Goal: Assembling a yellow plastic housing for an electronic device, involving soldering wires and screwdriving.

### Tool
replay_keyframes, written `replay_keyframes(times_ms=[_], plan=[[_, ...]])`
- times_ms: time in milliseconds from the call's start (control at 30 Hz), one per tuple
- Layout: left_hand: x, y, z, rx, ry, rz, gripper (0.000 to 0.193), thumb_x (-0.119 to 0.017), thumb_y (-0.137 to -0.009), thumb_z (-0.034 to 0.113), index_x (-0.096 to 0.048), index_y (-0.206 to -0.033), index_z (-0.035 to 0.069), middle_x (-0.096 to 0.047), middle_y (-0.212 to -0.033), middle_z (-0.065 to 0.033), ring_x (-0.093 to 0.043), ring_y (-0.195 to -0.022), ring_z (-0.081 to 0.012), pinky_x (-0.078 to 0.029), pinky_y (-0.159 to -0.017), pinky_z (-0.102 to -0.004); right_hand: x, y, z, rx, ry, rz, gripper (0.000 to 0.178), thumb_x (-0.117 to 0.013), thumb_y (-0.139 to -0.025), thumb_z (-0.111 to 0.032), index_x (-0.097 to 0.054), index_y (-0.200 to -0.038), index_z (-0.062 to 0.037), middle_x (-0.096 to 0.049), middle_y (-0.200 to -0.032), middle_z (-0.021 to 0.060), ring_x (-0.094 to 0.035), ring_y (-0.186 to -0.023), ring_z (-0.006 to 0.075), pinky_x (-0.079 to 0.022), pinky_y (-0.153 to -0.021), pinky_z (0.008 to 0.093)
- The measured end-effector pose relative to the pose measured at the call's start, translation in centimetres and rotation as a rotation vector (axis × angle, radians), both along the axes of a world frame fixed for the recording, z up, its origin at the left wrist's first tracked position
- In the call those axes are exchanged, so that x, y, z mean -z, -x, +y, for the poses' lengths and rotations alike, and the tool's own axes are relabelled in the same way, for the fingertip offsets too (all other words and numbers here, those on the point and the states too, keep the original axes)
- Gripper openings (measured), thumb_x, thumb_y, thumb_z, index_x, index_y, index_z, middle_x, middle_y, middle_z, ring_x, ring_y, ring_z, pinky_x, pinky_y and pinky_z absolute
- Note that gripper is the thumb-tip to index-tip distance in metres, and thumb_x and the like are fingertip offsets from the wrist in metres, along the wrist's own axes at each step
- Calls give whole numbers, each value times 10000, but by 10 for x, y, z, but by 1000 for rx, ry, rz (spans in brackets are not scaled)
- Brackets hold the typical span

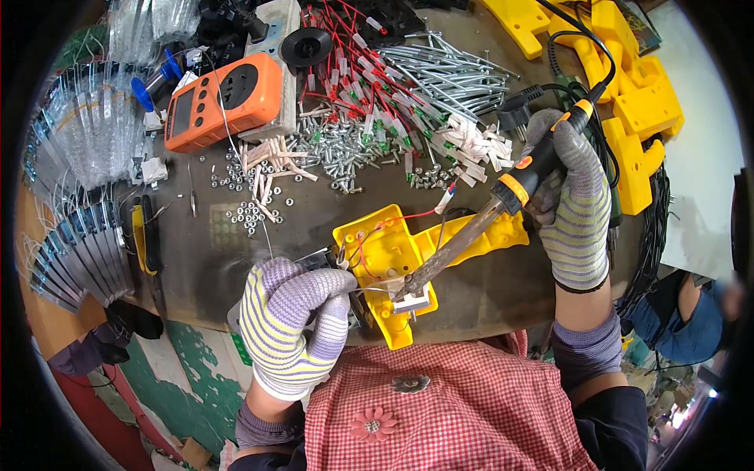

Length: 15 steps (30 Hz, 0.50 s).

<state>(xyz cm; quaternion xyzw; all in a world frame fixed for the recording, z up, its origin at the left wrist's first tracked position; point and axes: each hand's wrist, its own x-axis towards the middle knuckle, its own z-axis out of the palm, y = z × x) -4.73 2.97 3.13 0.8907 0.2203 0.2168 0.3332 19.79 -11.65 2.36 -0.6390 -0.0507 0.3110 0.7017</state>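
My right hand, in a striped knit glove, is closed around the black-and-orange handle of a soldering iron. Its darkened metal barrel slants down to the left, with the tip at a small silvery-white part inside a yellow plastic housing half. That housing lies open side up on the table, with red and dark leads in it. My left hand, gloved alike, pinches a thin solder wire. The wire's end reaches beside the iron's tip. A dark part partly shows behind my left fingers.
An orange meter stands at the back left. Nuts, screws, long bolts and red leads lie behind the housing. Yellow-handled cutters lie left. Yellow housings and a black plug sit right.
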Motion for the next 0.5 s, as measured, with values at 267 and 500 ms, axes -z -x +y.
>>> replay_keyframes(times_ms=[267, 500], plan=[[4, 0, 23, -252, -147, -114, 220, -673, -778, 43, -652, -995, 12, -634, -957, -127, -608, -913, -262, -489, -844, -381, 6, -7, -4, -49, -49, 25, 351, -636, -957, -410, -620, -1056, -73, -639, -735, -1, -545, -481, 39, -448, -449, 169], [12, -22, 2, -128, -119, -129, 340, -825, -749, 134, -705, -1064, 93, -686, -895, -38, -657, -829, -228, -389, -1085, -514, 4, -7, -9, -53, -49, 57, 358, -644, -955, -406, -615, -1062, -66, -642, -749, 12, -614, -539, 69, -491, -484, 173]])
